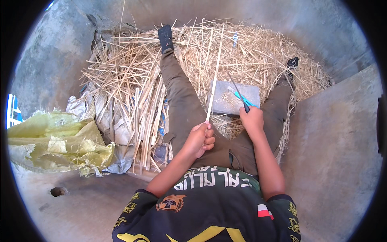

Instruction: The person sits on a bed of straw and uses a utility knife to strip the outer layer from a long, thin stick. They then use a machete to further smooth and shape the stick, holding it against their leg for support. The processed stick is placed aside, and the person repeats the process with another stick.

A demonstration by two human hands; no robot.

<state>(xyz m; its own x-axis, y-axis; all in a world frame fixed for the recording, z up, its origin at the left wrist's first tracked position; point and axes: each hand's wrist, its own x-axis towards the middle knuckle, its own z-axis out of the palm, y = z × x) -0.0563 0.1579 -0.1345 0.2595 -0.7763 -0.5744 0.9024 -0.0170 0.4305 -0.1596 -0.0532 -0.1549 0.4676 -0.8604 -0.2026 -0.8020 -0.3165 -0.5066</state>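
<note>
My left hand (200,139), over my lap, is closed around the lower end of a long pale bamboo strip (216,72). The strip runs up and away between my legs, past the left edge of a grey block (223,105). My right hand (252,121) grips a knife (244,103) by its dark handle, and the thin blade points away and to the left over the block. A second knife with a teal handle (252,104) appears to lie on the block just beside my right hand. Small shavings are scattered on the block.
My legs (181,92) are spread to either side. A heap of shavings (258,52) lies ahead, with split strips (147,117) piled at left. A torn yellow sack (68,143) sits far left. A concrete slab (338,121) rises at right; the floor has a hole (59,191).
</note>
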